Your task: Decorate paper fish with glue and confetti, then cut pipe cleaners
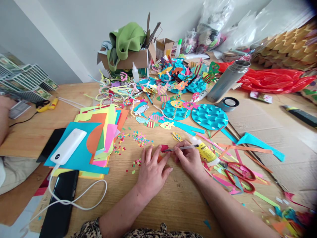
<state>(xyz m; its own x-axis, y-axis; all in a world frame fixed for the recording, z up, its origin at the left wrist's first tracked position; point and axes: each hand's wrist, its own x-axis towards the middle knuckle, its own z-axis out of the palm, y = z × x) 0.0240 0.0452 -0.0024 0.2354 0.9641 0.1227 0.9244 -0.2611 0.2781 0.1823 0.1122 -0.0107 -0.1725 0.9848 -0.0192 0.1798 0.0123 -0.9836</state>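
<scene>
The step in hand looks like pen work on a small cut piece. The right hand (188, 158) grips a pen (184, 147) between thumb and fingers, its tip end at the red paper piece (164, 147). That piece lies on the bench (180, 201) just beyond the left hand (152, 167), which rests flat with fingers spread, grasping nothing (a bit of orange shows under its fingers, mostly hidden). A further stroke would, I judge, call for those fingers pinning the paper and a light touch from the pen.

Just beside the right hand, a glue bottle (206, 152) lies tilted, with red-handled scissors (241, 175) among paper strips nearby. Confetti is scattered beyond the left hand; further left, a white power bank (70, 145) sits on coloured sheets, above a dark phone (59, 205). Patterned paper fish lie near the scaly blue disc (209, 117), behind which a steel flask (225, 82) stands. At the back, a cardboard box (138, 61) holds green cloth (128, 36) before a pale wall (81, 39).
</scene>
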